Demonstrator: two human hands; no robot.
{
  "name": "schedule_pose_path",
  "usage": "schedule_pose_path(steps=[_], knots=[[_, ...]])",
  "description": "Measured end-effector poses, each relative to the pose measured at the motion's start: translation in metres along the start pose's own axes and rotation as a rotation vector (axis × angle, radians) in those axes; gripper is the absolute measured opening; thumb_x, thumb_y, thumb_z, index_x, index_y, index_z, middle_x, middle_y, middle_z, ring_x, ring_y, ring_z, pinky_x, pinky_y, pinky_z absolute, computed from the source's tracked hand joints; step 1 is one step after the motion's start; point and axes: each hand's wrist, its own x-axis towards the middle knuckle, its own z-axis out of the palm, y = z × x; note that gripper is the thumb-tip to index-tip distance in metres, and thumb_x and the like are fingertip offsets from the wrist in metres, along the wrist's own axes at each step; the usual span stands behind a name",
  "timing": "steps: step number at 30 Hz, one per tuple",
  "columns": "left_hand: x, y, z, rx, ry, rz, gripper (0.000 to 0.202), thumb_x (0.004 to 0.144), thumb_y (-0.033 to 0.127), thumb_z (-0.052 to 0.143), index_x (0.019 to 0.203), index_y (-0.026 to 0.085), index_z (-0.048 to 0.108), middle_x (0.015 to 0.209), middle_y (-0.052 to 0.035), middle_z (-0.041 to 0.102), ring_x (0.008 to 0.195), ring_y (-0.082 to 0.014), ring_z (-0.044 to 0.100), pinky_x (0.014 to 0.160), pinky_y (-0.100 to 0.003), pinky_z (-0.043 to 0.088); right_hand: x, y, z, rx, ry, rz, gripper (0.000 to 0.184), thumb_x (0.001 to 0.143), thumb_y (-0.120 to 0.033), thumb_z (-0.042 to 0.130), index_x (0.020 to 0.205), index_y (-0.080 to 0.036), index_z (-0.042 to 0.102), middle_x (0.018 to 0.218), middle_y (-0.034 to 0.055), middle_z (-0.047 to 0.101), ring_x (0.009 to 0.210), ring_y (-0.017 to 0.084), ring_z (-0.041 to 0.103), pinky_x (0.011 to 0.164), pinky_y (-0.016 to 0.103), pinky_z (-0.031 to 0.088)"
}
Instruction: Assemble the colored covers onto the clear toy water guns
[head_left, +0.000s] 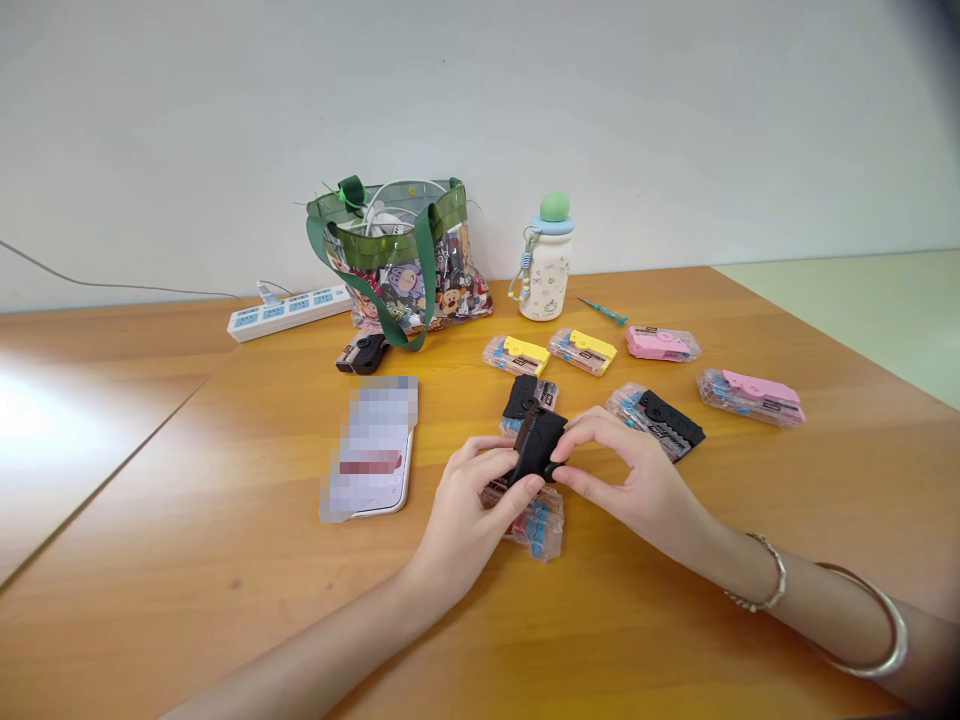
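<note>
Both hands meet at a small black plastic piece (539, 441), held tilted above the table; its exact kind I cannot make out. My left hand (480, 500) is closed around its left and lower side. At the right edge, my right hand (626, 470) pinches it between thumb and fingers. Beneath my hands lies a clear-wrapped packet (541, 525) with blue parts, partly covered. Just behind the held piece is a black-topped packet (523, 397), and another wrapped black one (660, 425) rests beyond my right hand.
Behind are yellow packets (583, 351), pink packets (751, 397) and a teal pointed tool (604, 312). A bottle (549, 270) and a clear green-trimmed bag (409, 265) stand by the wall. Left are a power strip (289, 313), a black gadget (364, 353) and a phone (375, 450).
</note>
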Motion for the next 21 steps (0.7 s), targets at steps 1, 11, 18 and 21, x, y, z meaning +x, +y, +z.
schedule_pose_path(steps=[1, 11, 18, 21], knots=[[0.0, 0.0, 0.0, 0.004, 0.0, 0.003, 0.019, 0.085, 0.032, 0.056, 0.078, 0.023, 0.071, 0.095, -0.006, 0.066, 0.1, -0.0239, 0.054, 0.075, -0.031, 0.05, 0.0, 0.0, 0.0, 0.001, -0.001, -0.003, 0.003, 0.083, -0.025, 0.061, 0.082, -0.023, 0.059, 0.082, 0.0023, 0.065, 0.082, 0.019, 0.059, 0.075, 0.033, 0.049], [0.0, 0.003, 0.0, 0.063, -0.001, 0.028, 0.022, 0.086, 0.029, 0.054, 0.071, 0.023, 0.069, 0.09, -0.0054, 0.068, 0.101, -0.0252, 0.055, 0.082, -0.035, 0.048, -0.001, 0.0, 0.002, 0.017, 0.001, -0.022, 0.004, 0.082, -0.023, 0.063, 0.081, -0.023, 0.059, 0.083, 0.0025, 0.065, 0.083, 0.019, 0.059, 0.075, 0.034, 0.048], [-0.002, 0.004, 0.002, 0.125, 0.046, 0.004, 0.018, 0.08, 0.031, 0.061, 0.065, 0.021, 0.064, 0.094, -0.0068, 0.066, 0.097, -0.0254, 0.057, 0.08, -0.035, 0.047, -0.005, -0.004, 0.009, 0.06, 0.066, 0.014, 0.012, 0.08, -0.018, 0.061, 0.08, -0.023, 0.05, 0.077, -0.0007, 0.059, 0.074, 0.016, 0.059, 0.071, 0.03, 0.049], [-0.002, 0.006, 0.003, 0.116, 0.058, 0.007, 0.02, 0.08, 0.03, 0.06, 0.063, 0.021, 0.063, 0.093, -0.0069, 0.065, 0.096, -0.0256, 0.057, 0.083, -0.037, 0.046, -0.007, -0.004, 0.012, 0.126, 0.095, 0.024, 0.019, 0.079, -0.016, 0.061, 0.08, -0.024, 0.043, 0.076, -0.0027, 0.056, 0.071, 0.014, 0.058, 0.07, 0.028, 0.049]])
